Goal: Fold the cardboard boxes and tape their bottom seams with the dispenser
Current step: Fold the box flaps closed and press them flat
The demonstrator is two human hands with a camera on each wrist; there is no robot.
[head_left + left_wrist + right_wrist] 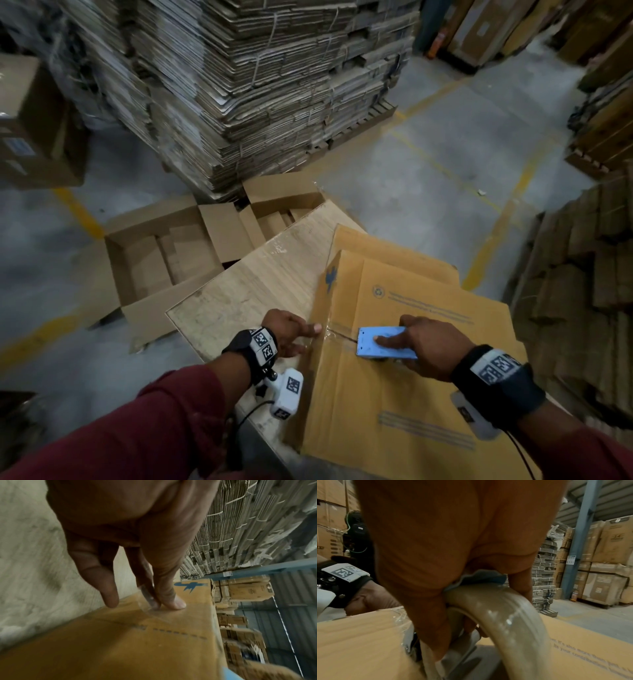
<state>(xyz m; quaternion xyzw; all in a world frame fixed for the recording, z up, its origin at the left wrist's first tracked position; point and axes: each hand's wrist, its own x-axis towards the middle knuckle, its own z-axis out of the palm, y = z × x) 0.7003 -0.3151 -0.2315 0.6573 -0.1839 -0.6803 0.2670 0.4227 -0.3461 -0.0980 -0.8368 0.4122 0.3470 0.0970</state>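
A folded brown cardboard box (394, 394) lies bottom up on a wooden table (260, 284), its flaps meeting in a seam (342, 337). My right hand (424, 346) grips a light blue tape dispenser (383, 342) set on that seam, forefinger stretched along its top. The clear tape roll (505, 615) shows under the palm in the right wrist view. My left hand (294, 332) lies at the box's left edge, straight fingertips (171, 601) pressing the clear tape end (154, 609) down over the corner.
Two open brown boxes (164, 260) sit on the floor beyond the table. A tall pallet of bundled flat cartons (257, 85) stands behind them. More stacked cardboard (582, 274) crowds the right side. Grey concrete floor with yellow lines (462, 164) lies between.
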